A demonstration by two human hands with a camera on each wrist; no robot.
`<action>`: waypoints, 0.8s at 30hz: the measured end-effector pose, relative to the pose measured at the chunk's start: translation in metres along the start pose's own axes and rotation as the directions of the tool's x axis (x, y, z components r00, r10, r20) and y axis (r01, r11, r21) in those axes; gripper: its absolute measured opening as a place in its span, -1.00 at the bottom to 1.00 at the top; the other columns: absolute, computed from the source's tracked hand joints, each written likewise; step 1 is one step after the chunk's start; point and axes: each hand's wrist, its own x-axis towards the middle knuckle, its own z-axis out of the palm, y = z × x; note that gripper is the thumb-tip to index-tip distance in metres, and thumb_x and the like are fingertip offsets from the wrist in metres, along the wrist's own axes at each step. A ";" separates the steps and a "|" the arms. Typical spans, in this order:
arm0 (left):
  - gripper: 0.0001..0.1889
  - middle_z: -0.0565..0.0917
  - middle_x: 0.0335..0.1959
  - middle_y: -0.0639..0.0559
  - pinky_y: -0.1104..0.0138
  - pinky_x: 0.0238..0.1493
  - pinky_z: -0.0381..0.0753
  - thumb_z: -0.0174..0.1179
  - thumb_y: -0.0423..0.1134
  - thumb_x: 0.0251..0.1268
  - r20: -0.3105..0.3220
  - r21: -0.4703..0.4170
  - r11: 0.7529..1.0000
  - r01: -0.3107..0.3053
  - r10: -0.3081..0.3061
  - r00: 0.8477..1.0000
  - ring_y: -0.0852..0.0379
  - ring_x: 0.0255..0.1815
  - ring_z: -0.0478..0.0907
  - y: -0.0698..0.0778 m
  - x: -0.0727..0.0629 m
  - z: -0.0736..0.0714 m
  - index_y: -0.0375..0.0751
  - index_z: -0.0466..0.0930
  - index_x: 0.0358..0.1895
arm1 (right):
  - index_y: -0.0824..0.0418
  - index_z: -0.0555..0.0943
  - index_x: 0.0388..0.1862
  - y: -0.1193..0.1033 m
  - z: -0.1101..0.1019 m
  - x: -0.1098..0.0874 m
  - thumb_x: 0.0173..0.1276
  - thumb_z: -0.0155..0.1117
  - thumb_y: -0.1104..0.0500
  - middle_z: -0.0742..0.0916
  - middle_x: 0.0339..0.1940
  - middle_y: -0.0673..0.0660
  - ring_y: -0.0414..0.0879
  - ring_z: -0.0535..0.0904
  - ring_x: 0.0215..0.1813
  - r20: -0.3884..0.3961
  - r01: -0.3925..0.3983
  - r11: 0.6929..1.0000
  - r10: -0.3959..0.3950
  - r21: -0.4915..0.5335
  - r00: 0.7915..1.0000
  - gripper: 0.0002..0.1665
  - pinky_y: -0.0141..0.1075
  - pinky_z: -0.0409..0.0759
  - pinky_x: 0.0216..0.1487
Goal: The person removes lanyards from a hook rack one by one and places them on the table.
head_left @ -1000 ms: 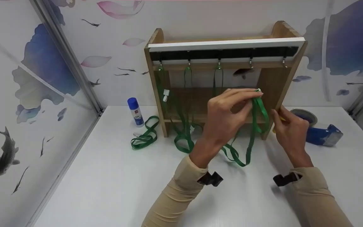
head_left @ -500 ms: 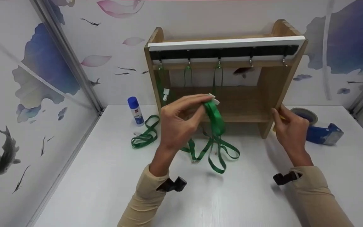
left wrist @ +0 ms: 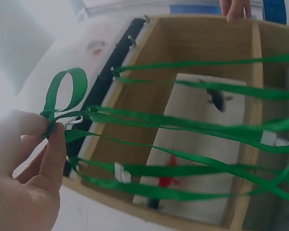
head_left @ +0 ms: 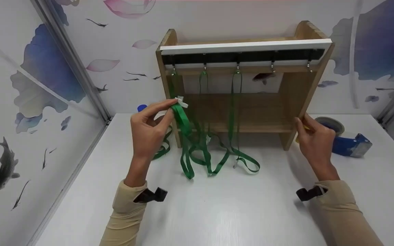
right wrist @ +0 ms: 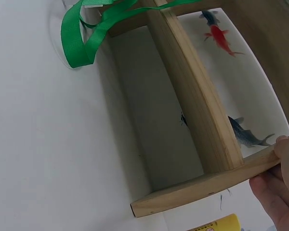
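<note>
My left hand (head_left: 149, 128) pinches a green lanyard (head_left: 182, 119) between thumb and fingertips, in front of the shelf's left side. Its loop (left wrist: 70, 86) sticks up from the fingers in the left wrist view, and a white clip (head_left: 182, 102) shows at the fingertips in the head view. More green lanyards (head_left: 232, 109) hang from the three left hooks of the wooden shelf (head_left: 306, 78), their lower ends lying on the table. With thumb and fingers my right hand (head_left: 315, 147) grips the edge of the shelf's right side panel (right wrist: 207, 187).
Two hooks (head_left: 309, 66) on the right carry nothing. A coiled lanyard (head_left: 164, 150) and a blue-capped bottle (head_left: 142, 107) are partly hidden behind the left hand. To the right lie a tape roll (head_left: 330, 123), a blue object (head_left: 352, 145) and a yellow tube (right wrist: 221, 224).
My left hand has carried the pinched lanyard leftward, from the shelf's right part to its left side. The right hand has kept its grip on the side panel.
</note>
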 end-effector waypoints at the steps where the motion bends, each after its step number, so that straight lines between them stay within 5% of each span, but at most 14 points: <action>1: -0.74 0.85 0.13 -0.09 0.19 0.18 0.81 0.33 -0.42 0.50 -0.003 0.010 1.000 0.012 -0.012 1.000 0.01 0.17 0.81 -0.003 0.000 -0.004 -0.20 0.84 0.14 | 0.24 0.70 0.36 0.000 0.000 0.000 0.58 0.40 0.17 0.84 0.09 0.36 0.29 0.83 0.08 -0.004 0.004 1.000 -0.004 0.000 1.000 -0.57 -0.84 0.47 -0.09; 15: -0.75 0.85 0.10 -0.13 0.37 0.19 0.78 0.23 -0.32 0.61 -0.138 0.070 0.993 0.097 -0.087 0.987 0.05 0.10 0.81 -0.026 0.004 -0.057 -0.18 0.85 0.14 | 0.23 0.67 0.38 -0.002 0.000 -0.001 0.61 0.37 0.14 0.83 0.15 0.33 0.28 0.83 0.12 0.022 -0.015 1.000 0.015 -0.004 1.000 -0.56 -0.84 0.47 -0.10; 24: -0.77 0.87 0.05 -0.01 0.34 0.26 0.76 0.47 -0.23 0.45 0.031 0.111 0.975 0.190 -0.195 0.980 0.03 0.16 0.77 -0.045 0.002 -0.058 -0.06 0.88 0.10 | 0.17 0.65 0.41 -0.002 -0.003 -0.001 0.61 0.38 0.10 0.81 0.18 0.31 0.28 0.81 0.15 0.025 -0.029 0.999 0.029 -0.014 0.999 -0.53 -0.83 0.46 -0.11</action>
